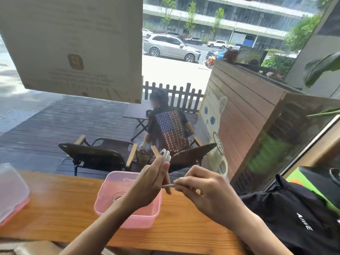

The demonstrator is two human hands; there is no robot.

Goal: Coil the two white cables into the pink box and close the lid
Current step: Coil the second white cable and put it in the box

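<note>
White letters "AIWE" stand on the black bag (294, 214).

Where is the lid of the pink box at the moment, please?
In the head view the lid lies at the far left edge of the wooden counter, apart from the open pink box, left of both hands.

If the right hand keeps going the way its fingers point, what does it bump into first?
Probably the left hand. The right hand points leftward, pinching the white cable end close beside the left fingers, above the pink box. Depth is hard to judge.
</note>
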